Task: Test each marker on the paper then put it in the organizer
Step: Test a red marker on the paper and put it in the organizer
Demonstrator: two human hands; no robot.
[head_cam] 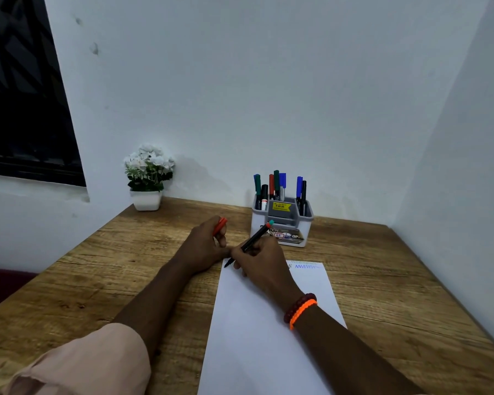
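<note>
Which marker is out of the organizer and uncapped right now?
The black marker in the right hand, tip on the paper. All others stand capped in the organizer; the left hand holds its red cap.

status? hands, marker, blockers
Right hand grips black marker, tip at paper top-left corner. Left hand holds red cap. Organizer unobstructed.

Right hand (261, 259) hides the black marker's (251, 243) middle and part of the paper's (257, 337) scribbles. Organizer (281, 223) labels beyond the hands too small to read; paper's near edge cut off.
</note>
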